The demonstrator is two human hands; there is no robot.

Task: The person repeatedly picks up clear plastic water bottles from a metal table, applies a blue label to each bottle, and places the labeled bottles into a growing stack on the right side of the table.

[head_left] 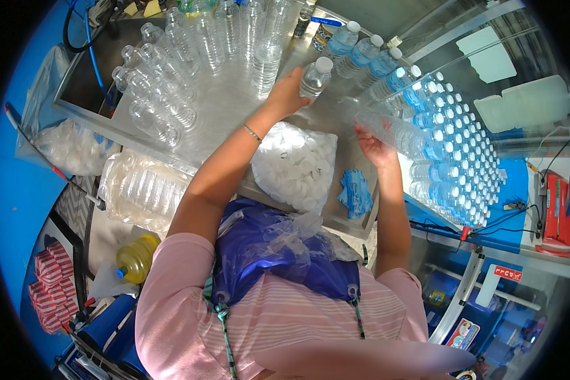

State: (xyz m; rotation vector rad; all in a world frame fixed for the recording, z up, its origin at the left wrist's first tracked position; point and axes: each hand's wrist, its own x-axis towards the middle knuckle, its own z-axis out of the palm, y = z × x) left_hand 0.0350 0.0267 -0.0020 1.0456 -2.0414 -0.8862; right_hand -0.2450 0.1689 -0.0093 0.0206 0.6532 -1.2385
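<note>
My left hand point(288, 94) is closed around a clear water bottle point(316, 77) with a white cap, held upright over the steel table point(225, 130). To the right, my right hand point(377, 145) is turned palm up, its fingers curled against a clear ridged plastic bottle point(399, 134). That bottle lies tilted, is blurred and shows no label that I can make out. Between my forearms sits a clear bag of white caps point(294, 166). Beside it lies a small pile of blue printed labels point(356, 193).
Uncapped clear bottles point(164, 85) stand in rows at the far left, by a sink point(76, 95). Capped, blue-labelled bottles point(367, 57) line the back right. Many more capped bottles point(459, 152) are packed at the right. Bagged bottles point(145, 190) lie left of my arm.
</note>
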